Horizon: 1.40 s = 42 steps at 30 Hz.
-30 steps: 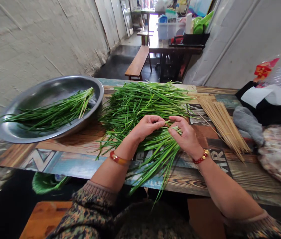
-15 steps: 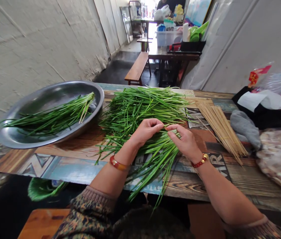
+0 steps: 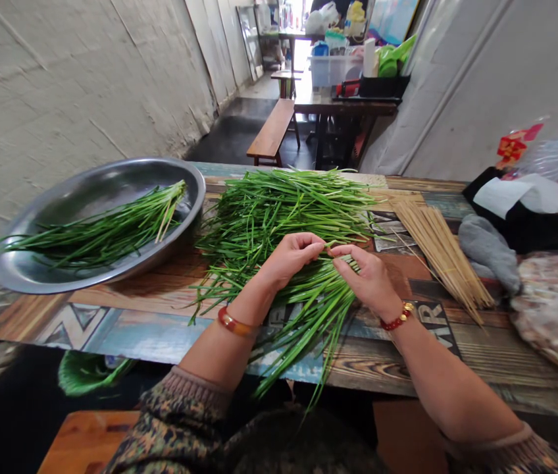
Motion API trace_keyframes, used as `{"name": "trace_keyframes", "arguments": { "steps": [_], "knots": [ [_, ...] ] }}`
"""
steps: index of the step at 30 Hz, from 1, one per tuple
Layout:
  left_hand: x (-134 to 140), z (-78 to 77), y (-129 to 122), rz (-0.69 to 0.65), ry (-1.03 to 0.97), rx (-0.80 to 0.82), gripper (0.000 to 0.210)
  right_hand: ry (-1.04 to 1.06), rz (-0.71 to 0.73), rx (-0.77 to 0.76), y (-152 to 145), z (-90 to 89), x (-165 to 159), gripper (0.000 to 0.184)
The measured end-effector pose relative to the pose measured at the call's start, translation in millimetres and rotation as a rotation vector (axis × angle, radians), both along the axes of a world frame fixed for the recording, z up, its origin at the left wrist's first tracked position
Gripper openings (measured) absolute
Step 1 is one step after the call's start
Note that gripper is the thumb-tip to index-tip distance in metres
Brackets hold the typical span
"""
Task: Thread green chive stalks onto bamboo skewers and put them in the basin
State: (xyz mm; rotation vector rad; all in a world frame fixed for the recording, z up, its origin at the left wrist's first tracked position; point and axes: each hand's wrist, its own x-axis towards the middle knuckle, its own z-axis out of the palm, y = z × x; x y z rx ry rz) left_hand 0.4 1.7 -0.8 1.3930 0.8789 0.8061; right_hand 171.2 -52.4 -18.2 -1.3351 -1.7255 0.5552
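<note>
Place: apparently a small eatery
Seating: wooden bench beside a farther table
Food: green stalks, thin skewers on the worktop

On the counter, a basin holding one bunch sits left of the greens heap, another bunch before the heap, skewers right of it. A bench stands behind the heap.

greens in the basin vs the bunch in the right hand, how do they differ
The basin bunch lies in the metal basin; the held bunch is in the right hand. The basin bunch trails left; the held bunch fans toward the camera. Both are green with paler stem ends.
</note>
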Motion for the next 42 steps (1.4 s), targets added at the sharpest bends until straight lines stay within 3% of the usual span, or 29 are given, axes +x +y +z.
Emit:
{"name": "trace_keyframes", "arguments": {
  "steps": [42],
  "knots": [
    [0.5,-2.8,0.6,-0.013,-0.085,-0.074,0.024,-0.046,-0.015,0.038,-1.2,1.5,-0.9,0.015]
  ]
}}
